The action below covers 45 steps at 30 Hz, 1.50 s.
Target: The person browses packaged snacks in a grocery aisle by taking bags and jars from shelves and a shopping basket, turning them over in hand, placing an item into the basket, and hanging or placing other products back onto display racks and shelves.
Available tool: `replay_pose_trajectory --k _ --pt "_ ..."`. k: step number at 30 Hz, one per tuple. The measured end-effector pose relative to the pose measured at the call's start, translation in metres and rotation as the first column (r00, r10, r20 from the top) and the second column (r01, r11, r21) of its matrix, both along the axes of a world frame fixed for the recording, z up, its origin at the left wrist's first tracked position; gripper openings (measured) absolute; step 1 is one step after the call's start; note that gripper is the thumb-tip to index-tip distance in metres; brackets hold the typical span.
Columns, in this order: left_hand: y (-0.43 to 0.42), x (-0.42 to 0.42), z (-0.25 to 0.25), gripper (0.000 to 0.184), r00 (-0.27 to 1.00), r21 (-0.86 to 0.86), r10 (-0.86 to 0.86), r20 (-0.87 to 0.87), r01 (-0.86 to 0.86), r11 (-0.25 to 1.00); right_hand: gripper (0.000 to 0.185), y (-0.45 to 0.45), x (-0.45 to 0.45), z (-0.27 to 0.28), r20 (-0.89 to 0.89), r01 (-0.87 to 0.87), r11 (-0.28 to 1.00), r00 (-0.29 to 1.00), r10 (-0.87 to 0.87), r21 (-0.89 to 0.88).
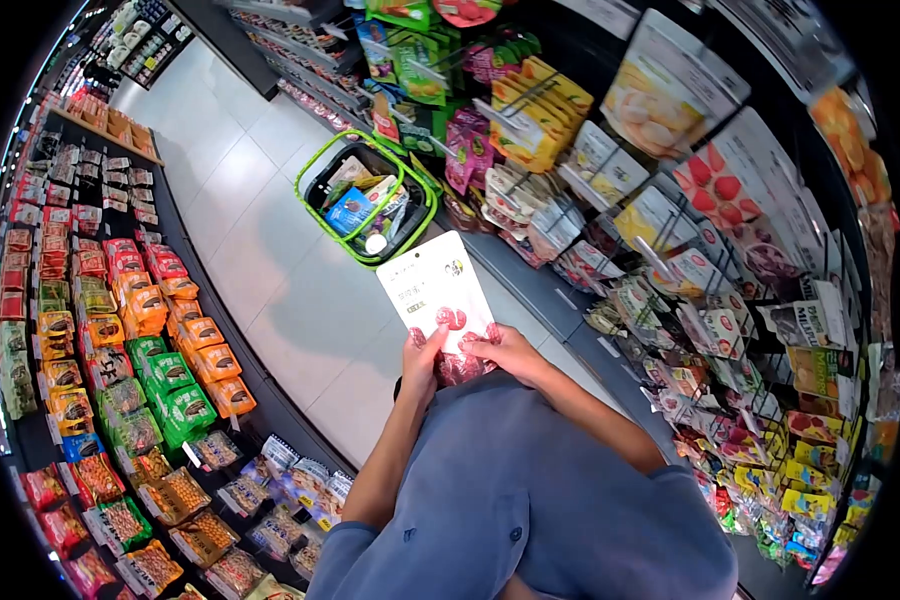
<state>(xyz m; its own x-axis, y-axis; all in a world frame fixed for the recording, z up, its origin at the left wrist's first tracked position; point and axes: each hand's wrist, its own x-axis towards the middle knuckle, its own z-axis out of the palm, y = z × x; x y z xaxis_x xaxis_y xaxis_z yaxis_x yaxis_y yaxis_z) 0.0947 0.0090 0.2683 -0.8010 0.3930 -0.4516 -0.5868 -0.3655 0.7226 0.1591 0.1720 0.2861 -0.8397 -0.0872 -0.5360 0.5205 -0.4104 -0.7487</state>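
Observation:
Both hands hold a white snack pouch in front of my body, with red round fruit pictured on it and dark red pieces showing at its lower end. My left hand grips the left edge, its thumb lying on the front. On the right edge, my right hand pinches the pouch, thumb also across the front. The fingers behind the pouch are hidden. Beyond it on the floor stands a black shopping basket with a green rim, holding several packages, among them a blue packet.
To the right, a rack of hanging snack bags runs along the aisle. On the left, a low tiered shelf holds rows of packets, including green bags and orange bags. A tiled floor lies between them.

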Motion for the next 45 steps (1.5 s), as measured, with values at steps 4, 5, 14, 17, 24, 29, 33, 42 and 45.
replay_pose_trajectory --k 4,5,14,17,24,29,33,42,45 --pt "0.055 0.059 -0.001 0.035 0.998 -0.001 -0.059 0.018 0.059 0.998 0.040 0.053 0.065 -0.014 0.100 0.016 0.999 0.995 -0.020 0.035" --pt "0.064 0.072 -0.001 0.035 0.998 0.002 -0.056 0.017 0.056 0.998 0.040 0.061 0.083 -0.020 0.099 0.013 0.999 0.995 -0.017 0.037" --pt "0.108 0.163 -0.001 0.035 0.993 -0.186 -0.115 -0.011 0.111 0.976 0.036 0.111 0.176 -0.046 0.012 0.043 0.993 0.999 -0.042 -0.109" --pt "0.104 0.189 -0.002 0.035 0.996 -0.195 -0.090 -0.006 0.087 0.977 0.037 0.116 0.192 -0.045 0.043 -0.043 0.997 0.998 0.046 -0.057" --pt "0.091 0.217 0.002 0.035 0.998 -0.177 -0.040 -0.048 0.031 0.984 0.034 0.101 0.210 -0.037 0.023 -0.045 0.998 0.999 0.044 0.040" --pt "0.056 0.238 -0.013 0.035 0.979 -0.231 -0.160 -0.128 0.128 0.965 0.028 0.078 0.229 -0.029 -0.039 -0.040 0.959 0.998 0.052 0.281" --pt "0.056 0.265 -0.018 0.042 1.000 -0.046 -0.002 0.022 0.003 0.999 0.044 0.050 0.263 -0.007 -0.127 -0.037 0.884 0.986 0.108 0.466" --pt "0.028 0.319 -0.047 0.051 0.862 0.571 -0.247 0.442 -0.058 0.819 0.053 0.020 0.331 0.048 -0.391 0.004 0.636 0.792 0.470 0.772" --pt "0.032 0.337 -0.065 0.045 0.856 0.866 -0.438 0.274 -0.022 0.500 0.035 0.013 0.353 0.049 -0.432 0.101 0.664 0.829 0.356 0.741"
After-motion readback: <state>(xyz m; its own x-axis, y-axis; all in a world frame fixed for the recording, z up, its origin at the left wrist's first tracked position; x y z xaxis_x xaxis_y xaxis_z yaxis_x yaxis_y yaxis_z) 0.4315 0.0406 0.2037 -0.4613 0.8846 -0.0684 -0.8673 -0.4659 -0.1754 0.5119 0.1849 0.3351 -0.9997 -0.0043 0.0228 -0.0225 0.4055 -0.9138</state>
